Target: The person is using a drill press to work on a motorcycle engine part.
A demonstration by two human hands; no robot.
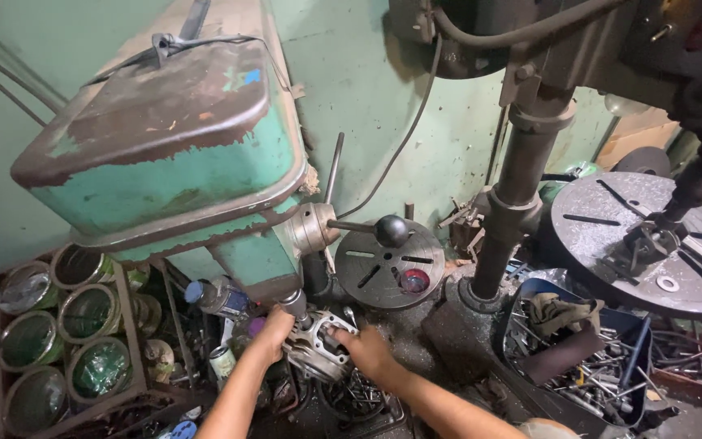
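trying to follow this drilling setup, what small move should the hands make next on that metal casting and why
Probably nudge the metal casting until its hole sits squarely under the drill chuck. Both the left hand and right hand grip it from opposite sides, neither is on the feed handle, and the chuck hangs just above.

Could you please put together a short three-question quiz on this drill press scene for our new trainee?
1. True or false: both hands rest on the grey metal casting under the spindle of the green drill press.
2. Which hand is nearer the rack of green tins: the left hand or the right hand?
3. Multiple choice: the small red thing lies on A) the floor, B) the round slotted table beside the black ball handle, C) the blue bin of scrap metal.

Key
1. True.
2. The left hand.
3. B.
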